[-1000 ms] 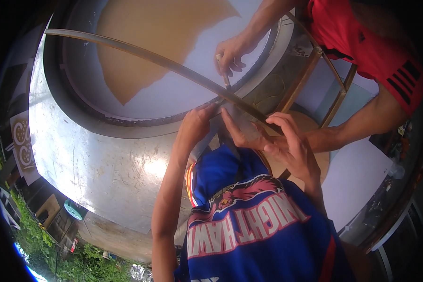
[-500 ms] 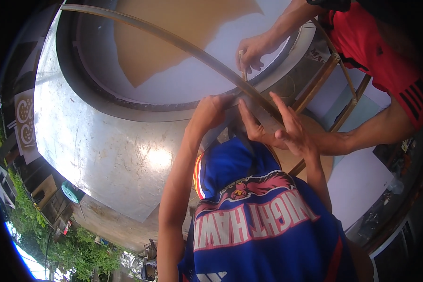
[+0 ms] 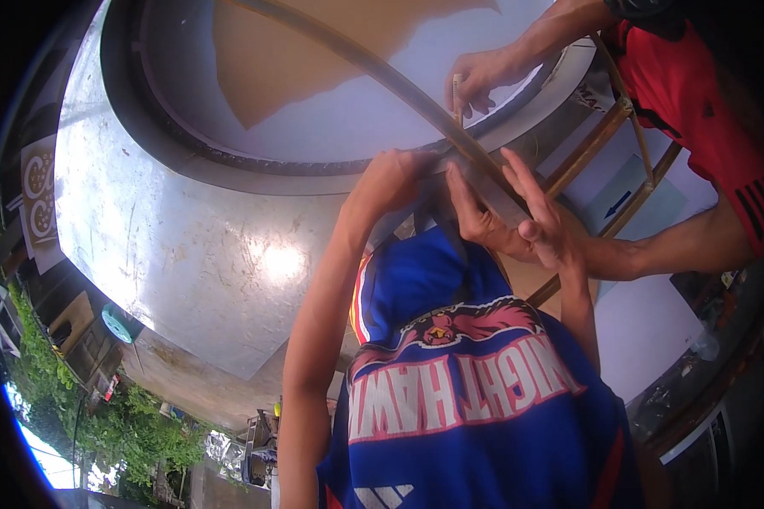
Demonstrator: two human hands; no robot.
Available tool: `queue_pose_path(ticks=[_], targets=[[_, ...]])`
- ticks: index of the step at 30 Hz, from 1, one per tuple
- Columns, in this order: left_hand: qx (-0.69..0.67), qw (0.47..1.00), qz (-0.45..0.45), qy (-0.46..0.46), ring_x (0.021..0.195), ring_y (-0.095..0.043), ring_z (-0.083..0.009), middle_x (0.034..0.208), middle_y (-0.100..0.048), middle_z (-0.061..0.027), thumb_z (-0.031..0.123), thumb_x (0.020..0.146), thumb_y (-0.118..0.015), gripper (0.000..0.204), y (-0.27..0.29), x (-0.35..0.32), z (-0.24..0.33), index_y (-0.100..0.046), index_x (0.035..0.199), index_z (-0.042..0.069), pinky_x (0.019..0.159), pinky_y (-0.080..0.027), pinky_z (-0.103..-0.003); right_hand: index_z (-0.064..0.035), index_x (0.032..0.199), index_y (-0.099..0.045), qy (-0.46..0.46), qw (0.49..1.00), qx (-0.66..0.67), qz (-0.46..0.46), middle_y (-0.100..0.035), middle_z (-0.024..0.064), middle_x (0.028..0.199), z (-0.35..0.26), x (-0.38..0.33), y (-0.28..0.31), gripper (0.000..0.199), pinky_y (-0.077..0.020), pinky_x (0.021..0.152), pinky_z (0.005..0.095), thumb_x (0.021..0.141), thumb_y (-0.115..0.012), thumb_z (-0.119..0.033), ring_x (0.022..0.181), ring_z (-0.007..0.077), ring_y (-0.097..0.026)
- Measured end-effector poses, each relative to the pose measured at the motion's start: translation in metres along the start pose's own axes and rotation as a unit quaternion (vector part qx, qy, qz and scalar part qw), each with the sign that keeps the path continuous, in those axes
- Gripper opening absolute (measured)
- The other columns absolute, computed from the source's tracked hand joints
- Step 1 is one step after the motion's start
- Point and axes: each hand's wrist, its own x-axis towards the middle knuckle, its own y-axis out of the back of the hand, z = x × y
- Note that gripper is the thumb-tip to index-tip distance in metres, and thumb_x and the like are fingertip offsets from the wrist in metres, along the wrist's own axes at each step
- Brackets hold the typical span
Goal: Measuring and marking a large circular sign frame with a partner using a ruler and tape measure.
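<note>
My left hand (image 3: 392, 180) is closed at the near edge of a wide grey ring (image 3: 314, 182), its fingers curled over the edge; the fingertips are partly hidden. To its right, my right hand (image 3: 542, 208) is open, fingers stretched out beside a long brownish bar (image 3: 382, 72) that crosses over the ring. Between my hands, a co-worker's hand (image 3: 475, 212) reaches in from the right, close to the bar's end. The co-worker's other hand (image 3: 488, 76) holds a thin pale stick (image 3: 457, 97) upright at the ring's inner edge.
A shiny, scuffed metal sheet (image 3: 187, 254) curves below the ring. Inside the ring lies a torn-edged brown sheet (image 3: 297, 59) on a pale surface. At right are a rusty frame (image 3: 594, 144), white sheets (image 3: 654, 327) and the co-worker's red shorts (image 3: 696, 119). Greenery (image 3: 136, 433) shows lower left.
The view has shifted slightly, so the ring and bar sit higher in it. My hands keep nearly the same places at the ring's edge and the bar; the co-worker still holds the stick.
</note>
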Motion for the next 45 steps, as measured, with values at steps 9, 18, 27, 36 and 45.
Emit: queue_pose_path(ticks=[9, 18, 27, 36, 45], targets=[[0.014, 1.000, -0.023, 0.007, 0.093, -0.066, -0.0367, 0.102, -0.068, -0.0186, -0.012, 0.067, -0.051, 0.058, 0.000, 0.000, -0.003, -0.066, 0.119, 0.010, 0.079, -0.053, -0.043, -0.0011, 0.154, -0.013, -0.004, 1.000, 0.017, -0.013, -0.017, 0.0290, 0.155, -0.002, 0.001, -0.001, 0.137, -0.0153, 0.117, 0.0487, 0.061, -0.050, -0.094, 0.145, 0.0447, -0.014], [0.010, 0.999, -0.034, 0.030, 0.092, -0.066, -0.0363, 0.102, -0.069, -0.0173, -0.011, 0.069, -0.052, 0.054, 0.003, 0.000, -0.001, -0.067, 0.117, 0.010, 0.078, -0.053, -0.043, -0.0015, 0.153, -0.014, -0.003, 1.000, 0.008, -0.009, -0.018, 0.0295, 0.155, -0.001, 0.002, -0.002, 0.136, -0.0154, 0.116, 0.0497, 0.061, -0.050, -0.094, 0.145, 0.0461, -0.015], [0.037, 0.999, -0.017, 0.011, 0.091, -0.067, -0.0357, 0.100, -0.070, -0.0176, -0.010, 0.070, -0.054, 0.050, -0.001, 0.001, -0.005, -0.068, 0.115, 0.009, 0.077, -0.053, -0.043, 0.0027, 0.151, -0.017, 0.006, 1.000, 0.000, 0.010, -0.027, 0.0351, 0.150, 0.003, 0.000, -0.001, 0.135, -0.0203, 0.115, 0.0442, 0.062, -0.053, -0.092, 0.144, 0.0411, -0.023], [0.030, 0.999, -0.024, 0.014, 0.094, -0.067, -0.0344, 0.104, -0.070, -0.0158, -0.010, 0.069, -0.055, 0.054, 0.000, -0.001, -0.007, -0.067, 0.118, 0.010, 0.080, -0.054, -0.042, 0.0022, 0.151, -0.019, 0.008, 1.000, 0.000, 0.011, -0.034, 0.0304, 0.147, 0.003, 0.001, -0.002, 0.131, -0.0255, 0.112, 0.0416, 0.064, -0.055, -0.089, 0.139, 0.0366, -0.034], [0.006, 1.000, -0.015, 0.011, 0.094, -0.067, -0.0342, 0.104, -0.070, -0.0156, -0.011, 0.070, -0.055, 0.054, 0.000, -0.001, -0.008, -0.067, 0.118, 0.011, 0.079, -0.054, -0.042, 0.0021, 0.151, -0.018, 0.004, 1.000, 0.015, 0.015, -0.029, 0.0337, 0.149, 0.002, 0.001, -0.003, 0.134, -0.0218, 0.115, 0.0428, 0.061, -0.056, -0.090, 0.143, 0.0394, -0.027]])
